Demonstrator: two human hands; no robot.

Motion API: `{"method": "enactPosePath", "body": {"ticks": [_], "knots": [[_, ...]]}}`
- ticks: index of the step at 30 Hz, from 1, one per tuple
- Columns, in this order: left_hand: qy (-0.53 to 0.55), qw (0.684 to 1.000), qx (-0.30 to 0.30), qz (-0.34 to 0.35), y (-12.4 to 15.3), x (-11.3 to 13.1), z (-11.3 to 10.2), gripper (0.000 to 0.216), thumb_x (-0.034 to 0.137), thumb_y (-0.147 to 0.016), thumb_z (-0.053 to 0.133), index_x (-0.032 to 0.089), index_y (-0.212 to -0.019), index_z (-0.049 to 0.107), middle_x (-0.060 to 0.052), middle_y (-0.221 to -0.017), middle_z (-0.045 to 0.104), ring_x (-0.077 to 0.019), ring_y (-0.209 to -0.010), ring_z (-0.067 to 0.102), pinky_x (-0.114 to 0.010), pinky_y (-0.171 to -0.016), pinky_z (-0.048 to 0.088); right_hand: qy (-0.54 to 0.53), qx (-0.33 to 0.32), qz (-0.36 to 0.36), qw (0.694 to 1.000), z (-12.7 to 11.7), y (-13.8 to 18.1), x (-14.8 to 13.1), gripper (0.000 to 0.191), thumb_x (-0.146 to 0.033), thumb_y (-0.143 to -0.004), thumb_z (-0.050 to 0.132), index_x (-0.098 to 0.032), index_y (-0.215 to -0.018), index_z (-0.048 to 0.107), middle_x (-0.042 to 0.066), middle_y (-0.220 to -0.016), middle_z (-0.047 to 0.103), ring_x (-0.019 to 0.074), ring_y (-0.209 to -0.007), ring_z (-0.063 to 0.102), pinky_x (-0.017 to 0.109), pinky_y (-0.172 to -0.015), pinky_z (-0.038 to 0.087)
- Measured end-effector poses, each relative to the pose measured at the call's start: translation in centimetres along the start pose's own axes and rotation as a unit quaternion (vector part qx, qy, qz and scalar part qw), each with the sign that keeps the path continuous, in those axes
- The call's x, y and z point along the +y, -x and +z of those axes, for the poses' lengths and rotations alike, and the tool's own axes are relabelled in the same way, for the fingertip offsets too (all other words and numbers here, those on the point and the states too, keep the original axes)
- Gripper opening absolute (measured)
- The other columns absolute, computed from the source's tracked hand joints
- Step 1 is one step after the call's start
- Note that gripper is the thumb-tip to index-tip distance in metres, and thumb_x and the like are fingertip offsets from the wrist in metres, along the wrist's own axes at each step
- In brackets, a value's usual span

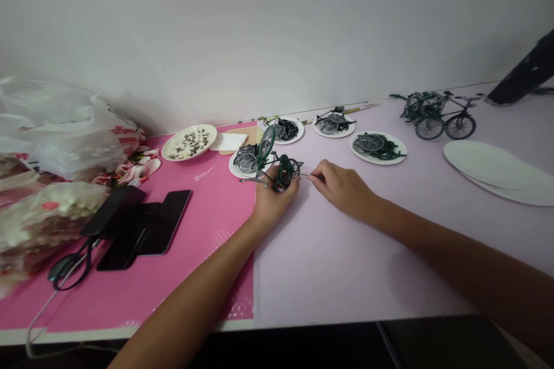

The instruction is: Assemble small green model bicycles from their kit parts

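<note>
A small green model bicycle (283, 170) is gripped in my left hand (273, 199), tilted, with one wheel raised toward the wall. My right hand (340, 184) pinches a thin metal tool, perhaps a small screwdriver (306, 175), whose tip points at the bicycle's lower wheel. Whether the tip touches the wheel is too small to tell. Just behind the bicycle lies a white plate (236, 171) of grey wheels. Three more plates sit farther back: one with black parts (288, 128), one with grey wheels and black parts (332, 123), and one with a wheel and green frames (381, 149).
Finished-looking model bicycles (461, 121) stand at the back right, near bare white plates (489, 167) and a dark cylindrical object (521, 78). A bowl of small pieces (190, 141) is at the back left. Phones (164, 225), a cable and plastic bags (56, 127) occupy the left side.
</note>
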State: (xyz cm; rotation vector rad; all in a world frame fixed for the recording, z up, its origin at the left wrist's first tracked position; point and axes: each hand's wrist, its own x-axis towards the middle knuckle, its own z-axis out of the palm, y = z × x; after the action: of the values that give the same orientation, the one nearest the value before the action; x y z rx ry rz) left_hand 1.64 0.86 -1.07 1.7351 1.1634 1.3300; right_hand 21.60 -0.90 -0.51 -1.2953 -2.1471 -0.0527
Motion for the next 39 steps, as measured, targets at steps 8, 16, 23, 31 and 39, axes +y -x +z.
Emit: {"method": "enactPosePath", "body": {"ticks": [8,16,23,31,39], "knots": [[-0.017,0.999,-0.028,0.011,0.1,0.5,-0.2,0.015,0.03,-0.085,0.075,0.019,-0.094,0.071,-0.004,-0.08,0.074,-0.0172,-0.071,0.066,-0.027,-0.064,0.053,0.087,0.006,0.02,0.996,0.4,0.0,0.2,0.044,-0.046,-0.11,0.037,-0.022,-0.077,0.052,0.003,-0.061,0.06,0.0161,-0.051,0.05,0.029,-0.053,0.023],[-0.027,0.999,-0.024,0.015,-0.2,0.0,-0.3,0.015,0.031,-0.085,0.076,0.019,-0.091,0.069,-0.003,-0.077,0.071,-0.0158,-0.068,0.062,-0.027,-0.063,0.05,-0.006,0.013,0.014,1.0,-0.4,0.2,-0.6,0.023,-0.039,-0.107,0.046,-0.021,-0.099,0.056,0.005,-0.082,0.07,0.0185,-0.066,0.064,0.027,-0.057,0.033],[-0.018,1.0,-0.018,0.01,-0.4,-0.5,-0.3,0.016,0.032,-0.085,0.077,0.019,-0.088,0.068,-0.003,-0.078,0.073,-0.0165,-0.07,0.064,-0.027,-0.063,0.05,0.052,-0.013,-0.033,0.998,0.3,0.1,0.4,0.021,-0.037,-0.109,0.046,-0.02,-0.101,0.057,0.008,-0.095,0.072,0.0188,-0.069,0.065,0.028,-0.056,0.034],[-0.022,0.999,-0.029,0.012,-0.3,-0.3,-0.5,0.017,0.034,-0.086,0.076,0.019,-0.091,0.068,-0.004,-0.081,0.073,-0.0185,-0.073,0.066,-0.029,-0.066,0.052,0.086,-0.002,-0.015,0.996,1.1,0.2,0.5,0.03,-0.043,-0.11,0.045,-0.02,-0.094,0.056,0.007,-0.082,0.072,0.0186,-0.061,0.064,0.029,-0.054,0.03],[-0.074,0.992,-0.049,0.09,-0.7,0.3,-1.1,0.013,0.032,-0.09,0.07,0.02,-0.095,0.07,-0.005,-0.085,0.073,-0.0189,-0.076,0.066,-0.03,-0.073,0.054,-0.187,-0.036,0.158,0.969,0.1,0.2,-1.7,0.035,-0.049,-0.109,0.04,-0.025,-0.083,0.042,-0.003,-0.061,0.062,0.0167,-0.052,0.059,0.027,-0.054,0.038]]}}
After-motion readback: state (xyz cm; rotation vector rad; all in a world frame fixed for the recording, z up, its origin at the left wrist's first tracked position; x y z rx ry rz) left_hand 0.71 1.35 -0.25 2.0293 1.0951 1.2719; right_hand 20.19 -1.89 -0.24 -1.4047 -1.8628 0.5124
